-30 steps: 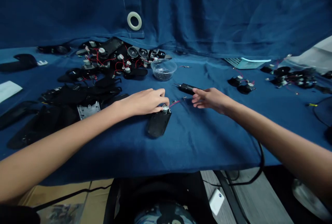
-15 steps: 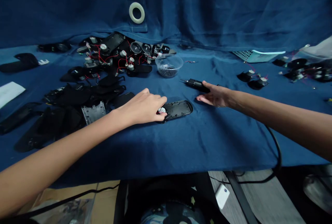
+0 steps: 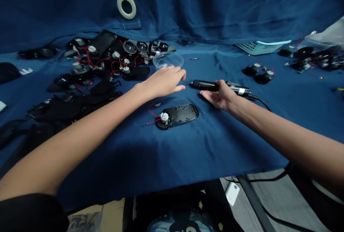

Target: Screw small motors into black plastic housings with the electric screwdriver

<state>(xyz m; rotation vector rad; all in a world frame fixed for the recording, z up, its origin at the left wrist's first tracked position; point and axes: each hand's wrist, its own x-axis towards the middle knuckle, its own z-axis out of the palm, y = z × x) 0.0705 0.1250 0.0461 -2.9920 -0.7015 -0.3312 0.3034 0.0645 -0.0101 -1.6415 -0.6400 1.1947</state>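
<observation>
My right hand holds a black electric screwdriver, its thin bit pointing left and its cable trailing right. The lower fingers of that hand are stretched out under the tool. My left hand hangs in front of a clear plastic bowl, hiding the bowl's lower part. Its fingers are bent, with a gap between thumb and forefinger, close to the bit; nothing shows between them. Below both hands, a black plastic housing lies untouched on the cloth. A small motor with red wires sits at its left end.
Black parts and wired motors are heaped at the back left, and more dark pieces lie nearer. A pale teal basket stands at the back right. Other wired parts lie on the right. A blue curtain hangs behind.
My left hand has let go of the housing and moved up and right to the bowl. The motor and its red wires now show. The screwdriver stays in my right hand.
</observation>
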